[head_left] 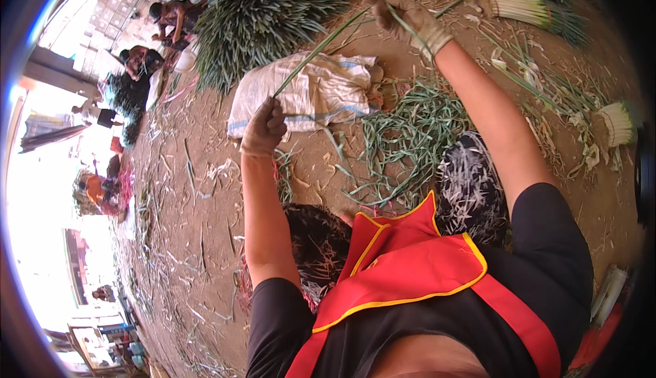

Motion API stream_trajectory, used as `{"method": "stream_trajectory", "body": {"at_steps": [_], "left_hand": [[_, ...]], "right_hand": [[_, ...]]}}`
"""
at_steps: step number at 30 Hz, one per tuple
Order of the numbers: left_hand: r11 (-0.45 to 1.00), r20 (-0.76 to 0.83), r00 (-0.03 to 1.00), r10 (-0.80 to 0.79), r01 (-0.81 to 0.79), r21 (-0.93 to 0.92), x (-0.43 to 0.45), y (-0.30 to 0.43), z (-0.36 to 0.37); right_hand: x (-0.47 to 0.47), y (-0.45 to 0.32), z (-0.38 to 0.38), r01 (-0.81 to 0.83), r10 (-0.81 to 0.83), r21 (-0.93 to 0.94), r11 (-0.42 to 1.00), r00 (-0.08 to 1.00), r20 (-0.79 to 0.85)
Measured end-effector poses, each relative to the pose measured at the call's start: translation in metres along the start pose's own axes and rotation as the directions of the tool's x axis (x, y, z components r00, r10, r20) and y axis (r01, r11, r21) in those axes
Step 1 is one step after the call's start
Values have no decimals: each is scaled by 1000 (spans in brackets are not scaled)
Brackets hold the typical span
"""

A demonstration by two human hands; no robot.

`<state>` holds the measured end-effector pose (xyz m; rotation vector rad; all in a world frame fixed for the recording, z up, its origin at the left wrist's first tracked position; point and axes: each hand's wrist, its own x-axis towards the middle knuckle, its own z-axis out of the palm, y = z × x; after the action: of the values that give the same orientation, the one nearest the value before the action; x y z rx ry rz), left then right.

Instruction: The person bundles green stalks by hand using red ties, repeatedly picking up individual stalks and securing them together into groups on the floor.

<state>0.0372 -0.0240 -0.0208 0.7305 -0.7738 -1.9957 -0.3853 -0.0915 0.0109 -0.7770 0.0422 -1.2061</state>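
My left hand (pixel 265 128), in a soiled work glove, grips the lower end of a long green onion stalk (pixel 320 53). The stalk slants up and right to my right hand (pixel 410 22), also gloved, whose fingers close around its other end. Another thin green leaf crosses the back of the right glove down to the wrist. Below and between my arms lies a tangled heap of loose green leaves (pixel 410 132). A white woven sack (pixel 307 88) with blue stripes lies just beyond my left hand.
A large pile of green onions (pixel 266 14) stands beyond the sack. Tied bundles (pixel 523 6) lie at the upper right, and another bundle (pixel 615 124) at the right. Leaf scraps litter the dirt floor (pixel 205 255). Several people (pixel 174 22) sit at the left, some beside piled greens.
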Motion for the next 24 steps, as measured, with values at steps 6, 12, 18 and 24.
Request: {"method": "stream_trajectory", "body": {"at_steps": [6,12,18,24], "left_hand": [[979,70,996,-55,40,200,-19,5,-16],[993,10,999,-45,44,109,-43,12,-53],[993,88,995,53,-43,-110,-62,43,-63],[806,-341,938,56,159,570,-80,41,-73]], "right_hand": [[7,-2,-14,121,-150,-189,974,978,-146],[1,-9,-71,175,-290,-234,956,680,-673],[-69,-84,-256,354,-402,-259,898,426,-810],[-90,-72,-255,109,-447,-444,889,414,-793]]}}
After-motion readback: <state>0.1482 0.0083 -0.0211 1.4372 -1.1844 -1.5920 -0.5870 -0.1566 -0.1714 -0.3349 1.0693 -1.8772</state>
